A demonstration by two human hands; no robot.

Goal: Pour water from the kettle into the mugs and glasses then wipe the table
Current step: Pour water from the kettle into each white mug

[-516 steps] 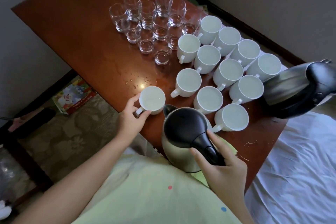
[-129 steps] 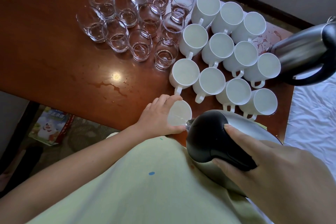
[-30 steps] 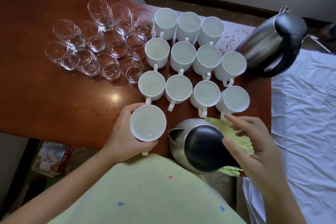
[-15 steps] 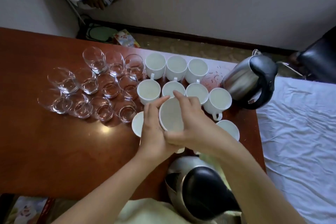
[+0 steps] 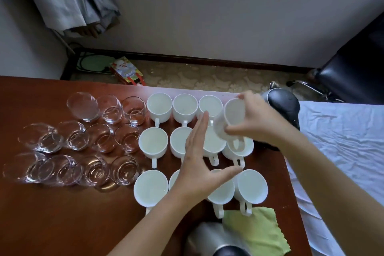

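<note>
My right hand (image 5: 256,122) grips a white mug (image 5: 230,119), tilted and lifted over the far right of the mug group. My left hand (image 5: 199,170) hovers flat and open above the middle mugs, holding nothing. Several white mugs (image 5: 153,144) stand in rows on the brown table (image 5: 52,214). Several clear glasses (image 5: 99,139) stand to their left. A steel kettle with a black lid (image 5: 209,239) sits at the near edge. A second kettle (image 5: 282,106) stands behind my right hand, mostly hidden. A green cloth (image 5: 257,230) lies by the near kettle.
A bed with a pale sheet (image 5: 342,151) borders the table's right edge. A black chair (image 5: 353,72) stands at the far right. On the floor beyond the table lie a colourful package (image 5: 126,70) and a green mat (image 5: 93,64). Grey fabric (image 5: 68,0) hangs top left.
My right hand has carried the mug from the middle to the far right of the group. My left hand let go of it and opened. The view tilted up.
</note>
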